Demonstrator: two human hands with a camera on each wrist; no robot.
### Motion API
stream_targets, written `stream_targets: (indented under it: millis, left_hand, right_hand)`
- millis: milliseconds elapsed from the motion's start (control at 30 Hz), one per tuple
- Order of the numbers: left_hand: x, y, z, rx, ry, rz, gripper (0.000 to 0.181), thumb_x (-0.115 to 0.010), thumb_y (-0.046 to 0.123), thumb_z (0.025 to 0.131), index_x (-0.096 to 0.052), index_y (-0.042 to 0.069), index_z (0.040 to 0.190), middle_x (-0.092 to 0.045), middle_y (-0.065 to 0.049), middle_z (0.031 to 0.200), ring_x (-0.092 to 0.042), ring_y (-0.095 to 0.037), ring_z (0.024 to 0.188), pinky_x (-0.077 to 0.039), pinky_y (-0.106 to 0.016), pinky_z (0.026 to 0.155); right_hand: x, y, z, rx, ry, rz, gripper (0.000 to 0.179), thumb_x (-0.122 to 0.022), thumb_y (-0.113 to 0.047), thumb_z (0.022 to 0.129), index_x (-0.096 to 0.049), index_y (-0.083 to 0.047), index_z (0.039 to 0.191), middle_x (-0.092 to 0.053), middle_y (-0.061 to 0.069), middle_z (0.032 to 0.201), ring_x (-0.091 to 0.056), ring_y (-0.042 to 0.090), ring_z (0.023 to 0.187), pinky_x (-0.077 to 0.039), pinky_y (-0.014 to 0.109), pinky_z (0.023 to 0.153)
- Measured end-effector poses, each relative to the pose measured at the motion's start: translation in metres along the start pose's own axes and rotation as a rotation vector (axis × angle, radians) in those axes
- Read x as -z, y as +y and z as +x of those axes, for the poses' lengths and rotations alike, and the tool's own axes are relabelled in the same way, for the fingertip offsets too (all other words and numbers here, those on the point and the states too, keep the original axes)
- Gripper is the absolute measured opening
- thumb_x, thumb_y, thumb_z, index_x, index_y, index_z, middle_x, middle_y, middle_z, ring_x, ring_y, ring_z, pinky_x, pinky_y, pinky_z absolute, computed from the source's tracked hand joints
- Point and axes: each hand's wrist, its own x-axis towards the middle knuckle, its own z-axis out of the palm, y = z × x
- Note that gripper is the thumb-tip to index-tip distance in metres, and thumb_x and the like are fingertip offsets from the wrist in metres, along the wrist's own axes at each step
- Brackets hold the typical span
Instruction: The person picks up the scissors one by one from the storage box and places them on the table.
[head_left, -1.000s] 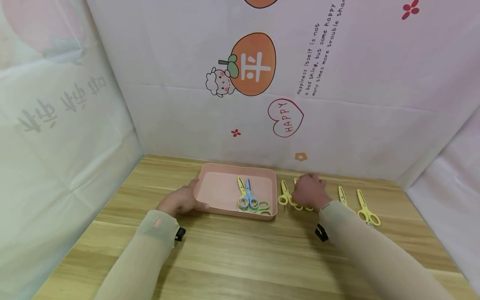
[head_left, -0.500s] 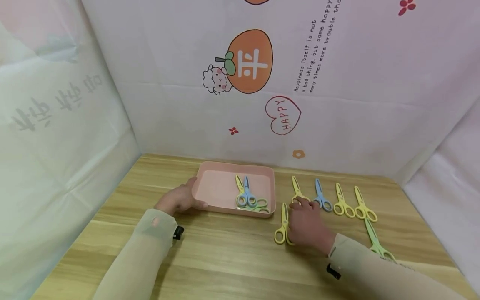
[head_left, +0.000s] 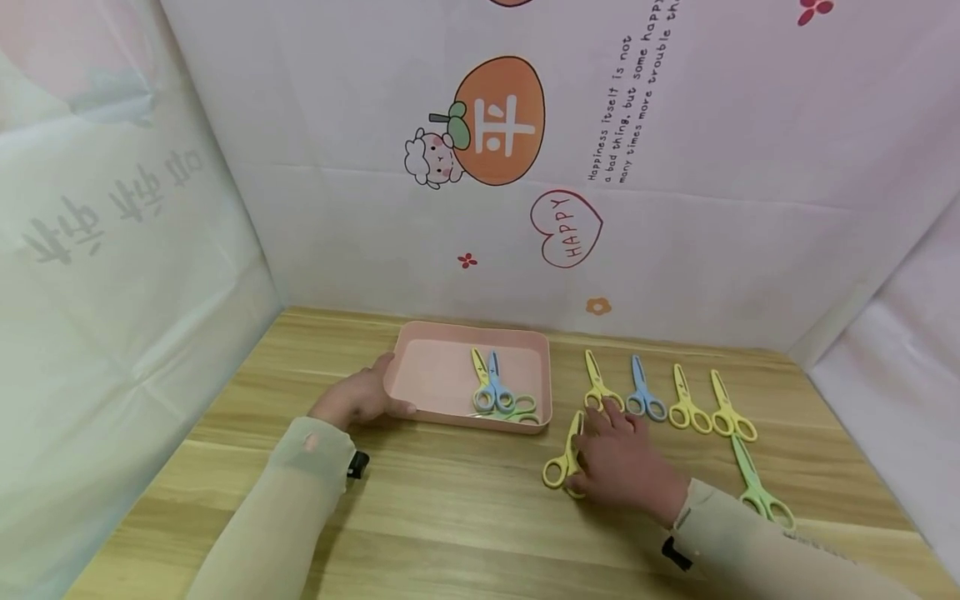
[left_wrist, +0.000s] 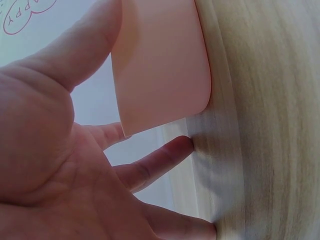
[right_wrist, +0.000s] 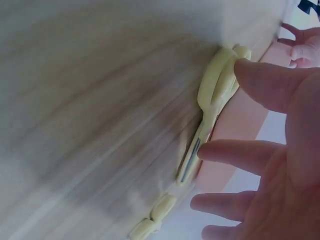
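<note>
In the head view, my left hand (head_left: pixel 362 398) rests at the left end of a pink tray (head_left: pixel 427 379). Its thumb lies along the near wall and a fingertip touches the corner; the other fingers are spread and straight. My right hand (head_left: pixel 626 471) is over the table right of the tray, fingers extended. Its thumb touches the handle of a pair of yellow scissors (head_left: pixel 573 446), and the index fingertip meets the blade, as the right wrist view shows. These scissors lie tilted in front of the back row. Inside the tray are yellow, blue scissors (head_left: pixel 493 379) and green scissors (head_left: pixel 527 404).
Along the back of the wooden table (head_left: pixel 465 517) lie yellow scissors (head_left: pixel 592 371) behind my right hand, then blue scissors (head_left: pixel 640 379) and two more yellow pairs to the right. Green scissors (head_left: pixel 747 471) lie nearer, by my right sleeve. A printed cloth (head_left: pixel 360 233) hangs behind.
My right hand has come from the back row toward me, and the yellow scissors from beside the tray have slid nearer and turned slightly. My left hand stays at the tray.
</note>
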Motion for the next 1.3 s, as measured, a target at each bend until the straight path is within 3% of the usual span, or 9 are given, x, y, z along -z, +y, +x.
stream_targets:
  millis: [367, 567, 800, 1100, 1300]
  left_hand:
    - [0.001, 0.001, 0.0, 0.006, 0.001, 0.01, 0.115, -0.08, 0.044, 0.084, -0.002, 0.01, 0.161, -0.023, -0.033, 0.155, -0.031, -0.048, 0.138, -0.031, -0.058, 0.106]
    - [0.002, 0.001, -0.002, 0.002, 0.005, 0.001, 0.115, -0.081, 0.043, 0.084, -0.003, 0.009, 0.161, -0.024, -0.034, 0.155, -0.032, -0.048, 0.138, -0.031, -0.057, 0.106]
    - [0.001, 0.002, -0.001, -0.003, 0.002, 0.01, 0.115, -0.081, 0.043, 0.084, -0.003, 0.009, 0.161, -0.026, -0.033, 0.154, -0.033, -0.047, 0.138, -0.031, -0.057, 0.107]
    - [0.001, 0.001, -0.001, 0.001, -0.003, 0.011, 0.115, -0.081, 0.043, 0.083, -0.003, 0.009, 0.161, -0.025, -0.033, 0.155, -0.031, -0.047, 0.138, -0.03, -0.057, 0.107]
    - [0.003, 0.002, 0.0, 0.011, -0.003, -0.024, 0.116, -0.083, 0.04, 0.083, -0.003, 0.01, 0.161, -0.024, -0.03, 0.156, -0.027, -0.045, 0.141, -0.027, -0.057, 0.11]
  right_hand:
    - [0.006, 0.006, -0.035, 0.039, -0.094, 0.033, 0.049, -0.084, -0.048, 0.072, -0.076, -0.016, 0.107, -0.047, 0.03, 0.141, -0.025, 0.057, 0.136, -0.027, 0.074, 0.094]
    - [0.01, 0.035, -0.058, -0.011, -0.09, 0.027, 0.051, -0.087, -0.041, 0.061, -0.079, -0.016, 0.104, -0.048, 0.031, 0.138, -0.027, 0.058, 0.134, -0.027, 0.075, 0.093]
    - [0.007, 0.074, -0.08, -0.081, -0.066, -0.032, 0.041, -0.088, -0.041, 0.053, -0.076, -0.026, 0.089, -0.057, 0.026, 0.127, -0.035, 0.061, 0.126, -0.031, 0.079, 0.084]
    - [0.003, 0.098, -0.09, -0.142, -0.049, -0.038, 0.041, -0.088, -0.039, 0.051, -0.072, -0.025, 0.085, -0.059, 0.03, 0.123, -0.036, 0.064, 0.122, -0.033, 0.077, 0.082]
    - [0.002, 0.11, -0.088, -0.17, -0.044, -0.013, 0.055, -0.09, -0.04, 0.055, -0.078, -0.014, 0.102, -0.051, 0.039, 0.128, -0.033, 0.067, 0.122, -0.032, 0.079, 0.082]
